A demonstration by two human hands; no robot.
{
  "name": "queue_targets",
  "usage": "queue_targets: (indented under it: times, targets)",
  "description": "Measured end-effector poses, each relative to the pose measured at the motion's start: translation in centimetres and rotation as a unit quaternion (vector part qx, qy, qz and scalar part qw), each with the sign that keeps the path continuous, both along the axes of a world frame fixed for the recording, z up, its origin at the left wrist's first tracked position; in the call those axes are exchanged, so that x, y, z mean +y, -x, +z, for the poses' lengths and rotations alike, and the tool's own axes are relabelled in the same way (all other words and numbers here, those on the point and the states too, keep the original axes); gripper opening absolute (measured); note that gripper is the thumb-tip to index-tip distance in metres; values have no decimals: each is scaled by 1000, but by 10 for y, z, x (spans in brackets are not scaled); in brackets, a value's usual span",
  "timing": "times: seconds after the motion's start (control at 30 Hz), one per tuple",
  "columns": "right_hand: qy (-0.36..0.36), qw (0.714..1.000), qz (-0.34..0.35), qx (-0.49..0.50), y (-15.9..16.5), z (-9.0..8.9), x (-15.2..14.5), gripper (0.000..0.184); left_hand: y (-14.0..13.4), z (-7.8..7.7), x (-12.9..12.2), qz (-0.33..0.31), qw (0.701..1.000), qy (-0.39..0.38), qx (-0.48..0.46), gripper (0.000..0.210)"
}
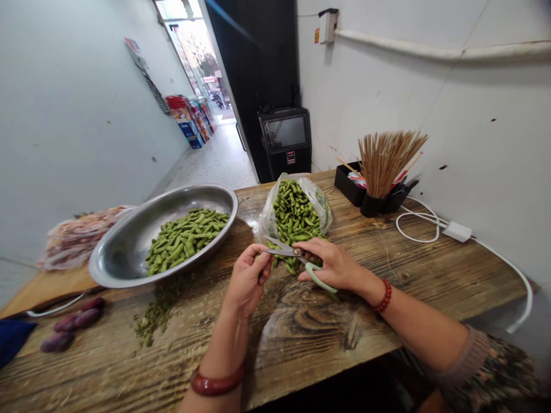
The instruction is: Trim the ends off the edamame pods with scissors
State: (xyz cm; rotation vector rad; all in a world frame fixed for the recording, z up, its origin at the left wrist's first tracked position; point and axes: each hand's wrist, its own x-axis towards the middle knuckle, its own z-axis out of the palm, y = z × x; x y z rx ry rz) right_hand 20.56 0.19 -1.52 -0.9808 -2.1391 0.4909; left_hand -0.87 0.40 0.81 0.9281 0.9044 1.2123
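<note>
My right hand point(333, 264) grips a pair of scissors point(316, 276) with pale green handles; their blades stand apart and point left. My left hand point(249, 274) is closed in a pinch beside the blade tips, and what its fingers hold is hidden. Just beyond both hands, a clear plastic bag point(323, 207) lies open, full of green edamame pods point(297, 209), some spilling out at its mouth. To the left, a wide steel basin point(135, 252) holds a heap of edamame pods point(189, 238). Small green trimmings point(152, 321) are scattered on the wood in front of the basin.
The wooden table point(310, 327) runs along a white wall. Dark reddish-purple oval items point(75, 321) and a bag of pale pinkish food point(81, 238) are at the left. Right stand a black holder with wooden skewers point(385, 166) and a white cable point(458, 231). A black speaker point(286, 140) stands behind.
</note>
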Motion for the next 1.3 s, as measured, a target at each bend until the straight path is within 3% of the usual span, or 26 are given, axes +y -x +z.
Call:
queue_targets:
  times: [0.8,1.03,1.2,1.3]
  targets:
    - [6,999,14,48,-1,0,1,48,0,-1,1,-4,1000,-6,1,20]
    - [14,988,-93,118,-3,4,5,46,1,4,3,-1,998,33,-52,22]
    - [14,990,-85,115,-2,2,6,47,-4,0,2,-58,996,50,36,20]
    - [18,992,-69,108,-1,3,4,48,-8,-9,2,-47,980,-15,194,15]
